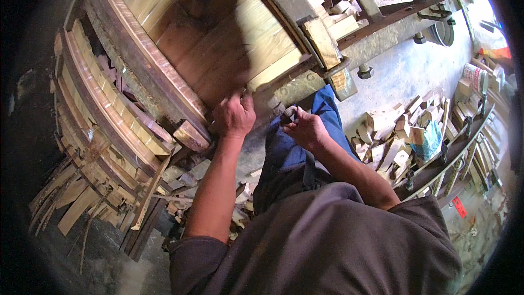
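Wood fills the view: a big glued-up panel of pale and brown boards (218,38) lies clamped in a heavy metal press frame (284,0), sloping up and away from the person. The left hand (233,116) rests at the panel's lower edge, just beside the curved laminated rim (136,65), its fingers (243,104) curled and pressed against the wood rather than wrapped round anything. The right hand (305,128) hangs near it, over the blue trouser leg (295,153), fingers closed on a small dark object (288,114); what kind of object it is cannot be told from here.

The panel looks stiff, heavy and rough-edged, not something to lift with one hand; the exposed lower edge where the left hand sits seems the only free place to grip, the rest being held by the frame. The dark object looks small, hard and light, easily kept in a pinch. Offcut blocks (398,136) lie heaped on the floor to the right.
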The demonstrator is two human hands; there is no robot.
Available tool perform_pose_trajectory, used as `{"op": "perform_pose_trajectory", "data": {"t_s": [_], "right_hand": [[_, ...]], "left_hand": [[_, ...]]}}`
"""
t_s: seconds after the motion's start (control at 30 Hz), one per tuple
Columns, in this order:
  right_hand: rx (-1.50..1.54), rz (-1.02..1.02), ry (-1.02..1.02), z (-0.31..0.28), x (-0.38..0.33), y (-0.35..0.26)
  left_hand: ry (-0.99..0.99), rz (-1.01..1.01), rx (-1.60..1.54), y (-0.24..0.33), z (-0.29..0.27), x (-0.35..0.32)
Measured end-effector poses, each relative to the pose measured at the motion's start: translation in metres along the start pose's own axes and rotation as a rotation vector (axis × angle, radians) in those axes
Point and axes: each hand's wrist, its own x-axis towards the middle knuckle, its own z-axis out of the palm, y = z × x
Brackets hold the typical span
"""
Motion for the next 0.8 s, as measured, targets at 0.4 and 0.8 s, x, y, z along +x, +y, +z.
{"op": "perform_pose_trajectory", "data": {"t_s": [0.4, 0.8], "right_hand": [[0.171, 0.003, 0.176, 0.010, -0.002, 0.004], [-1.160, -0.448, 0.208, 0.002, 0.001, 0.002]], "left_hand": [[-0.001, 0.039, -0.068, -0.004, 0.001, -0.002], [-0.033, -0.001, -0.031, 0.006, -0.005, 0.000]]}}
